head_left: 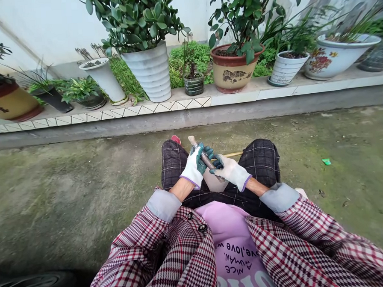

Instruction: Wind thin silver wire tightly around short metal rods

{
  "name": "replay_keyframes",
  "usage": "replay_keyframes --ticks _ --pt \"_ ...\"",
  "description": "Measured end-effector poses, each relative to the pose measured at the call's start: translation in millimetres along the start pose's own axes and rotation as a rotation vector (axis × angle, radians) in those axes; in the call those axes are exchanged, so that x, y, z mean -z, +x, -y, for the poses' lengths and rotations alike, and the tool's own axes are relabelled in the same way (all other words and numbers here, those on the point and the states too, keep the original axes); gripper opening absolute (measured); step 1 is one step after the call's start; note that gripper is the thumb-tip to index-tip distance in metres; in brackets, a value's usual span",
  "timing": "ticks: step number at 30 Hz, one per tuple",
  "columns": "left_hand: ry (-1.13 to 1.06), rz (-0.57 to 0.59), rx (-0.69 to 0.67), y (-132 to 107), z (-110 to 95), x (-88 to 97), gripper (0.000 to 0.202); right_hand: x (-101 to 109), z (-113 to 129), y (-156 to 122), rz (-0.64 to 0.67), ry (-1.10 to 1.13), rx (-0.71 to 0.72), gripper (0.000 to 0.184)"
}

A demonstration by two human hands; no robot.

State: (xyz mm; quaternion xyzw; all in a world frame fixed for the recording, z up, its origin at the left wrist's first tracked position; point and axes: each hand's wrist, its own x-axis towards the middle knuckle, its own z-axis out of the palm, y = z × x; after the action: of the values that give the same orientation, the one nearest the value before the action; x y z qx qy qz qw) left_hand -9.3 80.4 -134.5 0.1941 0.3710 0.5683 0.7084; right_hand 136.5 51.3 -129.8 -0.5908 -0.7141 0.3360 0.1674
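I am seated, and both hands meet over my lap in white gloves with green palms. My left hand is wrapped round a short tool handle with a pale wooden end that points away from me. My right hand grips the lower part of the same tool, where the metal shaft runs down between my knees. The tool's working end is hidden behind the gloves. A thin yellow stick lies across my right knee just beyond my right hand.
Mossy concrete ground lies all round me. A tiled ledge ahead carries several potted plants, among them a ribbed white pot and a brown pot. A small green scrap lies on the ground at right.
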Motion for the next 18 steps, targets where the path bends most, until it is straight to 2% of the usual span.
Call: replay_keyframes --ticks 3,6,9,13,15,18 --pt "-0.179 -0.006 0.007 1.7 -0.6 0.5 0.033 -2.2 -2.2 -0.6 -0.001 -0.093 -0.003 0.042" --pt "-0.160 0.008 -0.005 4.7 -1.9 2.5 0.035 -1.0 -5.2 1.5 -0.021 -0.152 -0.017 0.041" --pt "0.033 -0.010 -0.062 4.6 -3.7 4.9 0.035 5.6 -10.5 4.7 -0.057 -0.178 0.003 0.040" --pt "0.384 -0.069 -0.097 2.9 -7.6 8.2 0.037 18.8 -16.7 3.9 -0.169 -0.194 0.120 0.029" --pt "0.503 -0.063 -0.136 4.6 -11.2 11.0 0.036 24.9 -16.9 1.2 -0.204 -0.203 0.174 0.025" --pt "0.709 -0.027 -0.322 9.3 -18.5 15.9 0.027 31.6 -14.4 -2.6 -0.212 -0.156 0.186 0.023"
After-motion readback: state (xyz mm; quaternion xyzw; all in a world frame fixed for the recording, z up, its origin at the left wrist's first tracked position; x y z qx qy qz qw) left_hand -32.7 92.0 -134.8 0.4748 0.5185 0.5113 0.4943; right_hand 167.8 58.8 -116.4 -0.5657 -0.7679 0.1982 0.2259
